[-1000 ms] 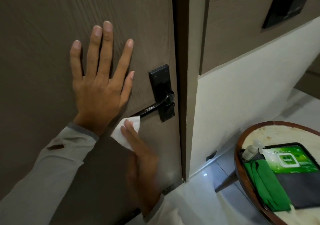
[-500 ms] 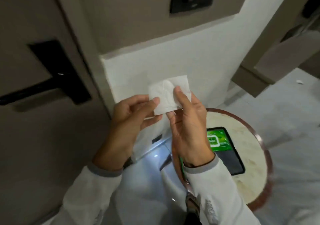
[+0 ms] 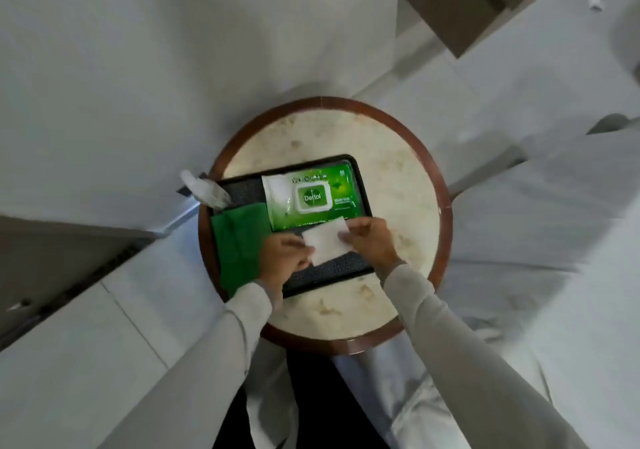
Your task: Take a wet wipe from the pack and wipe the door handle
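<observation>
A folded white wet wipe (image 3: 327, 243) is held between both hands over the black tray (image 3: 362, 185). My left hand (image 3: 284, 254) pinches its left edge and my right hand (image 3: 372, 240) pinches its right edge. Just beyond the wipe lies the green wet wipe pack (image 3: 311, 199), lid closed, on the tray. The door handle is out of view; only the bottom of the door (image 3: 52, 251) shows at the left.
The tray sits on a small round table (image 3: 398, 178) with a brown rim. A green cloth (image 3: 239, 240) lies on the tray's left side, and a small clear spray bottle (image 3: 206, 190) lies at its far left corner. Pale floor surrounds the table.
My view has swung from the door down to the round table. Both hands moved with the wipe from in front of the wall down to just above the tray.
</observation>
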Tool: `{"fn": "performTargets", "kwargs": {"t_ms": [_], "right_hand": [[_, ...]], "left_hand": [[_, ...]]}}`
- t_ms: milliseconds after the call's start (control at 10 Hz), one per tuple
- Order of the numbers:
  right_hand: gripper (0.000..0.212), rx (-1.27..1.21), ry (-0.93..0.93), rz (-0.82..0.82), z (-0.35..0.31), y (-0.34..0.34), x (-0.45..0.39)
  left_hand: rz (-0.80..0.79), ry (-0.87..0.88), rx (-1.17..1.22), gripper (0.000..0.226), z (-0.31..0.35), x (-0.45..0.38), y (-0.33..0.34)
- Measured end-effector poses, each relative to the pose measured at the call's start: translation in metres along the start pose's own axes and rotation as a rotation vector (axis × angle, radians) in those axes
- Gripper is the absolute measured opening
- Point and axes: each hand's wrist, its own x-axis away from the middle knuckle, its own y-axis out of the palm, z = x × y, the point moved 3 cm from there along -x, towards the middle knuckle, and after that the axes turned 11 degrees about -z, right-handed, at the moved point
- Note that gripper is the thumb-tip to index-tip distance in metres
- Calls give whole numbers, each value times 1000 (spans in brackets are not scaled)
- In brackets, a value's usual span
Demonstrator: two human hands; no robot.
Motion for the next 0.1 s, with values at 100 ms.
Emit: {"fn": "performTargets", "kwargs": {"t_ms": [100], "right_hand": [[25, 159, 129, -68, 38, 0, -23]], "left_hand": [[32, -104, -109, 36, -40, -24, 13]]}}
